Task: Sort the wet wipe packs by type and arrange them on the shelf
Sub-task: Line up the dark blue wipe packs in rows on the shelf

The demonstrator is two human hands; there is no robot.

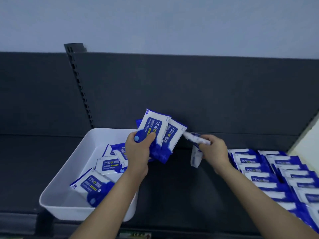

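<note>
Dark grey shelf [172,187], matching back panel [189,92] behind. Hands: left hand [138,150] grips a fan of blue-and-white alcohol wipe packs [155,128], upright, over mid-shelf; right hand [214,149] pinches one blurred pack [196,156] just right of the fan. White bin [69,161], left part of shelf: loose packs [96,187] inside. Right end of shelf: overlapping rows of packs [276,176], laid flat.
</note>
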